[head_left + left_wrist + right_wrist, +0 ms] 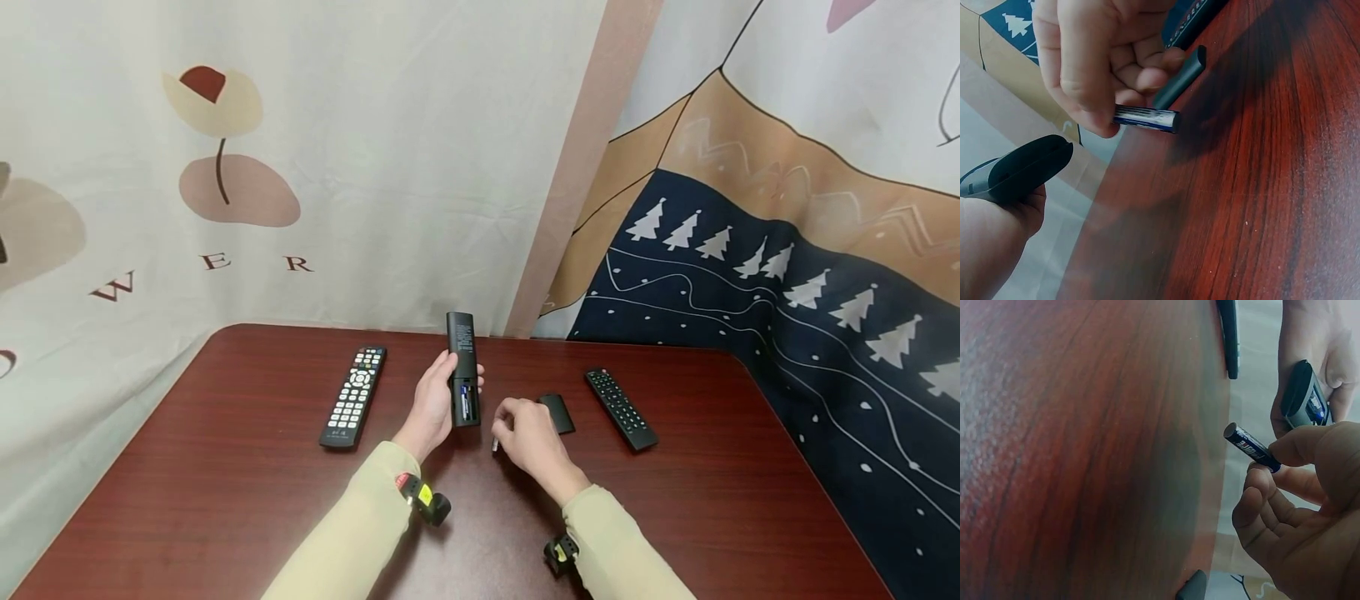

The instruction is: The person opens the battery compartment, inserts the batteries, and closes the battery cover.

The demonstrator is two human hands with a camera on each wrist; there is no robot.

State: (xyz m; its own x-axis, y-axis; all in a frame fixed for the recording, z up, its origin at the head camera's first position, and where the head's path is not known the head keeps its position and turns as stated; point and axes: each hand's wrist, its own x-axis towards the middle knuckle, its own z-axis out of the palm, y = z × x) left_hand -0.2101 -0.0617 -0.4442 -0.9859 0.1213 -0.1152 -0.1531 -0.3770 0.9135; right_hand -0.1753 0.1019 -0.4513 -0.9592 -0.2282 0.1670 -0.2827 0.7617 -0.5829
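My left hand (432, 402) grips a black remote control (463, 350), back side up, its battery compartment uncovered at the near end. One battery (465, 402) lies in that compartment. Just to the right, my right hand (531, 436) pinches a loose dark-blue and silver battery (1252, 447) between thumb and fingertips, apart from the remote. The left wrist view shows this battery (1147, 118) sticking out from the fingers above the table. Beyond the right hand lies a black battery cover (557, 413) on the tabletop, partly hidden by the hand.
A black remote with white buttons (354, 398) lies on the left of the reddish-brown table (247, 467). Another dark remote (621, 410) lies on the right, past the battery cover. Printed curtains (405, 167) hang behind the table's far edge.
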